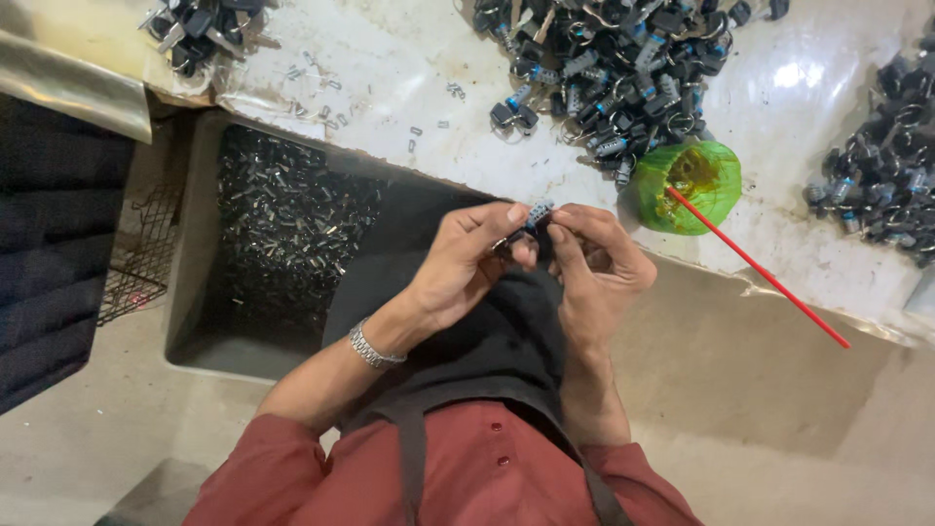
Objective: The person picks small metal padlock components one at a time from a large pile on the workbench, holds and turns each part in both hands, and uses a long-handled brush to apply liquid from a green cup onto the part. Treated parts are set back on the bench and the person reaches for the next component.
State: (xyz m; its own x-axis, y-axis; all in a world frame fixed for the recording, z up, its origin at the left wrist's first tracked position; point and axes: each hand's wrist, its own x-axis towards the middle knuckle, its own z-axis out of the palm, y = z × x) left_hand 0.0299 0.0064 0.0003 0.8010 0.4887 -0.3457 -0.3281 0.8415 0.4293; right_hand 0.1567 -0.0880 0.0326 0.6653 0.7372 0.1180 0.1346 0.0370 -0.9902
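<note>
My left hand [466, 261] and my right hand [596, 261] meet in front of my chest, fingertips pinched together on one small dark padlock-like part [534, 219] with a blue-grey ribbed end. Both thumbs and forefingers press on it, so most of the part is hidden. A metal bracelet [374, 347] sits on my left wrist. I wear a red shirt and a dark apron [487, 341] that drapes under my hands.
A large heap of similar dark parts with rings [614, 58] lies on the white worktop above my hands, with smaller heaps at top left [200, 24] and far right [886, 175]. A green cup [687, 185] holds a red stick [760, 268]. A bin of small metal pieces [282, 224] sits at left.
</note>
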